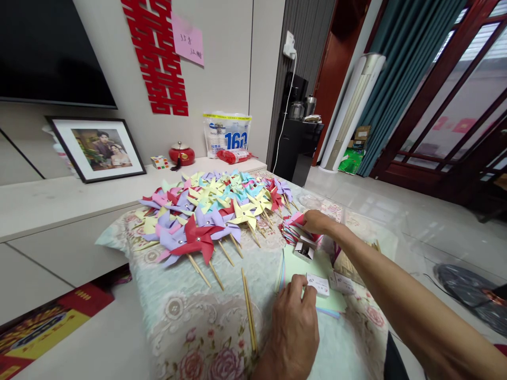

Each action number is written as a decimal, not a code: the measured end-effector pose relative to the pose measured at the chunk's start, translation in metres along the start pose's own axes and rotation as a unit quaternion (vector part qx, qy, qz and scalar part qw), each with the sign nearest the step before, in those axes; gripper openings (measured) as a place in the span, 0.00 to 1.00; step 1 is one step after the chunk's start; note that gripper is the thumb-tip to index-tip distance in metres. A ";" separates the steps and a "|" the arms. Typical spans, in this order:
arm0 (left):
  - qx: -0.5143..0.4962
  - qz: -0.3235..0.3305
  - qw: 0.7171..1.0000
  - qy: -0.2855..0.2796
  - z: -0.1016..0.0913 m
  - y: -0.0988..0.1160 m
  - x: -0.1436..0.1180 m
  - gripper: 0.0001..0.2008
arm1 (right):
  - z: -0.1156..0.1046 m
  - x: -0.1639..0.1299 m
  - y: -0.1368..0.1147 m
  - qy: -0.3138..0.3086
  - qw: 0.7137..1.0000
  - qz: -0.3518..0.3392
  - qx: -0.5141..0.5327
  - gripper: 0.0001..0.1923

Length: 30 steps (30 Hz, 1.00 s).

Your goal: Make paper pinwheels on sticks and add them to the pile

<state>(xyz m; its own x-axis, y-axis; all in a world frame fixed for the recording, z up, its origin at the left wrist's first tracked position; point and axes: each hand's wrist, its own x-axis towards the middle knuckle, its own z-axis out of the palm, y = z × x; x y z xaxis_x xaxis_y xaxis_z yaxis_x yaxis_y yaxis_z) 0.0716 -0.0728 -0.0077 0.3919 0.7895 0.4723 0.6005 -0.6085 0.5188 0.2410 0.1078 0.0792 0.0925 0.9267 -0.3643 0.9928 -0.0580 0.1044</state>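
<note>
Pile (292,230) on the cloth (166,338) is noted ahead of the left hand (293,324), with the right hand (315,221) nearer and bent at its edge, while the left is found loosely curled beside sticks (249,309) laid lengthwise fore-and-aft, whether anything is gripped by either being impossible to tell.

Left hand (293,323): bare, knuckles visible | Right hand (316,221): bare, fine detail indistinct | Right forearm (392,287): bare, slender, tapering to wrist

My left hand (295,322) can pass leftward across the counter (190,311) at lower centre, over thin sticks (249,309); pinwheels (209,199) block the frame's middle.
</note>
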 end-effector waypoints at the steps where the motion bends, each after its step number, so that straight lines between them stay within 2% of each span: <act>1: -0.001 0.000 1.000 0.001 0.000 0.000 0.000 0.18 | 0.001 0.000 -0.001 0.009 1.000 0.005 0.000 0.17; 10: -0.002 -0.002 1.000 0.002 0.001 0.000 0.000 0.18 | 0.006 0.004 -0.005 0.065 0.997 0.031 -0.012 0.17; 20: 0.001 -0.004 1.000 -0.009 0.002 0.001 -0.001 0.18 | -0.008 -0.002 0.001 0.071 0.997 0.019 0.007 0.16; 30: 0.003 -0.002 0.999 -0.032 0.003 0.000 -0.001 0.19 | -0.007 0.000 0.008 0.060 0.998 0.015 0.032 0.14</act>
<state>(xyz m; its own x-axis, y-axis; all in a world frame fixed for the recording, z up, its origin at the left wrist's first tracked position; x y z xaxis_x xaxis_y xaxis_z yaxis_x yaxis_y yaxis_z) 0.0734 -0.0735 -0.0101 0.4332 0.7954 0.4238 0.6066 -0.6051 0.5157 0.2487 0.1102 0.0867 0.1161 0.9617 -0.2484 0.9930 -0.1065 0.0519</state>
